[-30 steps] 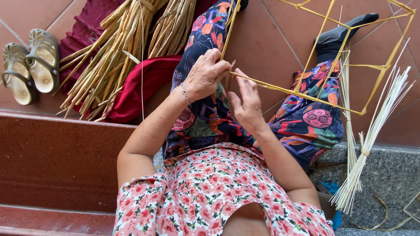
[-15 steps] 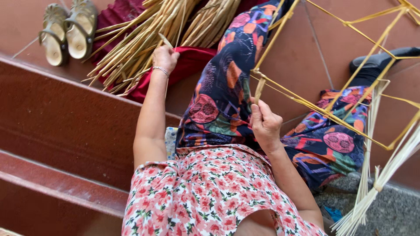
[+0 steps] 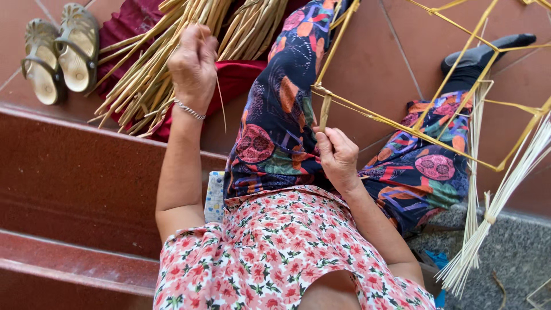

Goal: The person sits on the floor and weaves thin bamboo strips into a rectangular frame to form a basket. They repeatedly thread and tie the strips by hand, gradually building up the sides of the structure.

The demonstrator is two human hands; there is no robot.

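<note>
**Strip drawn from the pile; frame joint kept pinched**

Change since half a second ago: the left hand point(image 3: 194, 68), which was then just reaching the heap of split bamboo strips point(image 3: 152, 63), is now raised above it, fingers curled round one thin strip point(image 3: 220, 97) whose free end hangs down beside the wrist. A second ago both hands were together at the frame. Judged meaning: a fresh binding or framing piece has been picked out, and the joint is ready to receive it.

- Left hand: closed on the thin strip, over the upper left part of the tiled floor point(image 3: 379, 63), above the red cloth point(image 3: 241, 80). Metal bracelet at the wrist.
- Right hand point(image 3: 337, 156): thumb and fingers clamped on a short flat splint point(image 3: 325, 112) at a corner of the bamboo frame point(image 3: 459, 74); position unchanged from the earlier view.
- Bamboo frame: slender yellow sticks joined into open angular cells, rigid, glossy; spans the upper right of the floor, over the person's patterned trouser legs.
- Strip pile: pale straw-coloured, flat, long, fibrous, loosely fanned on the red cloth near the top edge of the step point(image 3: 69, 166).
- Bundle of white slivers point(image 3: 499, 212): very fine, tied, splayed at the ends, at the right edge by the grey stone ledge.
- Sandals point(image 3: 60, 51): moulded, olive, at the upper left corner of the floor.
- Step: polished red-brown, smooth.
</note>
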